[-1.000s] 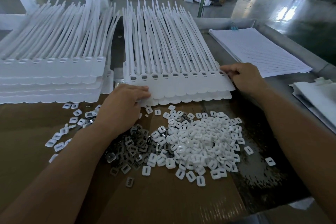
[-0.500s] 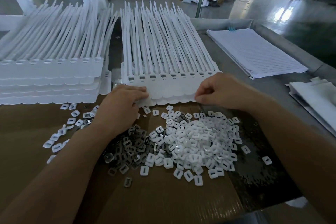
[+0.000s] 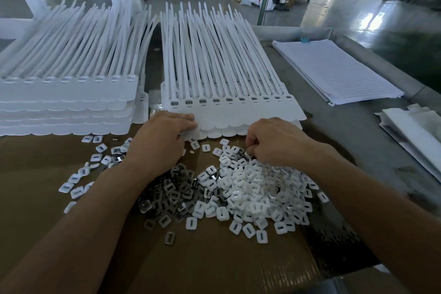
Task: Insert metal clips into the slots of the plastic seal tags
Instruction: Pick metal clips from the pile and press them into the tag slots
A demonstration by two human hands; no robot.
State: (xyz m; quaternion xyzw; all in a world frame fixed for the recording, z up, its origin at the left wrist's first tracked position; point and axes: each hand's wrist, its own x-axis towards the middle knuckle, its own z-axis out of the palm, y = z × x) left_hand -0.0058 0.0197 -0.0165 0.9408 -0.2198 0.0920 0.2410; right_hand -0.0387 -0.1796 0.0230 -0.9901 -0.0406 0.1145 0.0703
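Fingers [image 3: 253, 144] of the right hand [image 3: 274, 141] are curling down tight into the far edge of the heap of loose pieces, just below the middle of the frame. Whether they are already pinching a piece I cannot tell. A second ago that hand was resting at the right end of the top strip of seal tags [image 3: 238, 114]; it has been coming back along the near edge and is now digging in the heap. To my eye the squaring-up is over and the fetching is starting.

The left hand [image 3: 162, 143] is still gripping the strip's near-left corner, its fingers [image 3: 186, 118] curling over the flap. The row of slots [image 3: 229, 100] is lying in plain view just beyond both hands.

Metal clips [image 3: 171, 196] are lying dark at lower centre, mixing with white plastic pieces [image 3: 257, 188] on the cardboard [image 3: 214, 265], so I judge that picking one out cleanly is going to take care. A second stack [image 3: 66, 102] is sitting at the left, and paper [image 3: 334, 71] is lying at the upper right of the worktop [image 3: 358, 131].
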